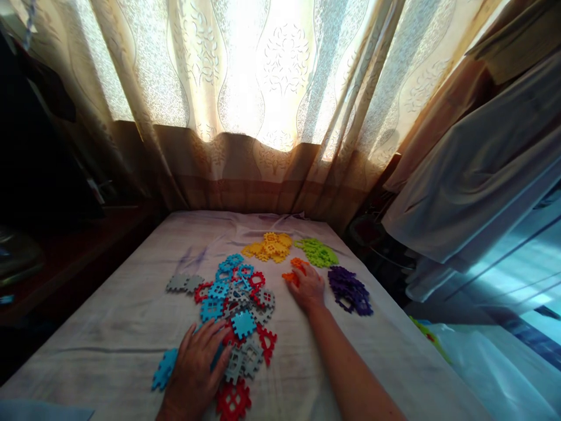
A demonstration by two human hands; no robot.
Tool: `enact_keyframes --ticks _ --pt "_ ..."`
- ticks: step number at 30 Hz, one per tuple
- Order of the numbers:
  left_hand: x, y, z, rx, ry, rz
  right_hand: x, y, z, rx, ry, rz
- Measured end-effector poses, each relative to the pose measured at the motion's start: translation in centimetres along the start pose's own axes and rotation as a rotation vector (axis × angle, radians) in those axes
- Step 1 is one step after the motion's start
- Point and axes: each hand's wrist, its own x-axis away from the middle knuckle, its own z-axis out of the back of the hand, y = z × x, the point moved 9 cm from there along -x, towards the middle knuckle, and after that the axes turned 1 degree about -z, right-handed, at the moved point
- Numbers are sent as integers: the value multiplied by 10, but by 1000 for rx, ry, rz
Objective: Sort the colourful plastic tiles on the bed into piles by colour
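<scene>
Spread over a mixed pile of blue, red and grey plastic pieces (244, 323), my left hand (199, 362) rests with its fingers apart on the pile's near left side. Farther out, my right hand (308, 286) lies on the orange pieces (300, 263), partly covering them; its fingers are bent over them. Beyond it are a yellow pile (270, 247) and a green pile (317, 252). To its right sits a purple pile (349, 290). A few grey pieces (184, 283) lie left of the mixed pile, and blue pieces (165, 369) lie beside my left hand.
The pieces lie on a cloth-covered table (131, 316). A patterned curtain (263, 158) hangs behind its far edge. Clothes (473, 164) hang at the right, above a plastic bag (491, 368). A dark shelf (79, 251) stands along the left.
</scene>
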Motion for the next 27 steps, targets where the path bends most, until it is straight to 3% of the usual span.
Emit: enact_keyframes --ticks 4,7,13,16,20,23,27 --pt "-1 2 0 -1 -30 22 -10 6 -3 30 11 -55" --pt "-2 2 -1 8 -50 43 -6 4 2 44 92 -33" --pt "-8 2 5 -12 -34 113 39 -33 10 -65 280 285" --pt "-10 19 10 -4 -84 53 63 -63 1 -137 220 417" --pt "2 49 1 76 -314 -164 73 -88 -11 -207 86 353" --pt "7 38 -3 32 -334 -135 78 -111 -16 -305 42 362" --pt "2 1 3 -80 -190 1 86 -150 -16 -424 55 509"
